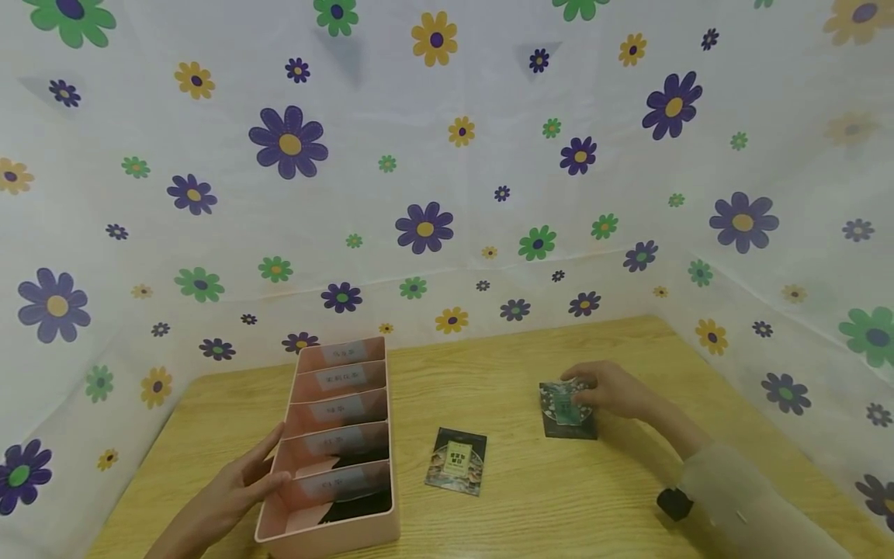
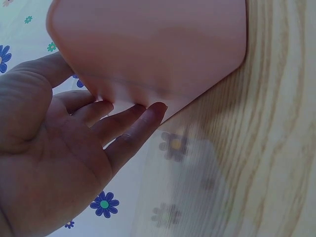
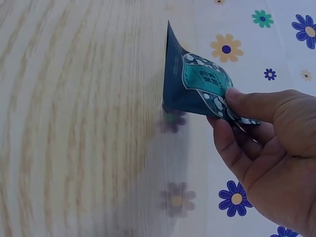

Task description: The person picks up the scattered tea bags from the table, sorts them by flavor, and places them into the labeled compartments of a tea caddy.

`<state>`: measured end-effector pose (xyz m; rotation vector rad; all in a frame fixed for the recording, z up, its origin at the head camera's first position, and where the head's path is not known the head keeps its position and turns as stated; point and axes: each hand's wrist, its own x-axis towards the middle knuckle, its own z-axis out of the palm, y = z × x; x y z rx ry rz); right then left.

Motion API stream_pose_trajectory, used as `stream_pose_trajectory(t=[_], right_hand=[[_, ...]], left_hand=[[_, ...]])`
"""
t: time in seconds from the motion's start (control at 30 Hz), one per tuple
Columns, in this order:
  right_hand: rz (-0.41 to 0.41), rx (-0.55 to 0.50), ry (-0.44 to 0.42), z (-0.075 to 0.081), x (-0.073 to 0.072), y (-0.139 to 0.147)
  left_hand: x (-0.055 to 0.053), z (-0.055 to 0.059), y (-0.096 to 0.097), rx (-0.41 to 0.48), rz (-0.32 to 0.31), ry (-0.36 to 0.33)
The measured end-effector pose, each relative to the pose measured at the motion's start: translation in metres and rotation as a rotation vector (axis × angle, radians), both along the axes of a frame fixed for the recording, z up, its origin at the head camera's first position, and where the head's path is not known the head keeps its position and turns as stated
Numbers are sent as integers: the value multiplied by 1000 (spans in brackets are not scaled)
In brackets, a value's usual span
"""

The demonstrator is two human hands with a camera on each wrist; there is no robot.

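Observation:
At the left of the table stands a long pink divided box (image 1: 358,536). My left hand (image 1: 233,485) grips its left wall, thumb over the rim, and in the left wrist view several fingertips (image 2: 157,111) press against the outer side. On the right, my right hand (image 1: 615,390) pinches a dark teal tea sachet (image 1: 567,423) by one edge between thumb and fingers. In the right wrist view that sachet (image 3: 185,94) is tilted up, its printed front showing. Between box and right hand lies another tea sachet (image 1: 457,462), flat, with a pale green label.
Labelled dividers split the box into several compartments; dark packets (image 1: 359,506) lie in the two nearest. The wooden table (image 1: 489,380) meets a white flowered cloth (image 1: 489,93) at its back and sides. A black object (image 1: 674,504) sits at the right wrist.

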<state>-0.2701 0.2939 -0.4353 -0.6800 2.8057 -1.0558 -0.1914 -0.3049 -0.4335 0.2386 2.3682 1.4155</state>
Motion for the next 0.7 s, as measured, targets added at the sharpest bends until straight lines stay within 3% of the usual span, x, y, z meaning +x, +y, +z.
stream_pose_trajectory(t=[0.23, 0.7], right_hand=[[-14, -92, -75, 4, 1, -1], [3, -91, -27, 22, -1, -13]], left_hand=[[-1, 0, -1, 8, -11, 1], [0, 2, -1, 10, -12, 1]])
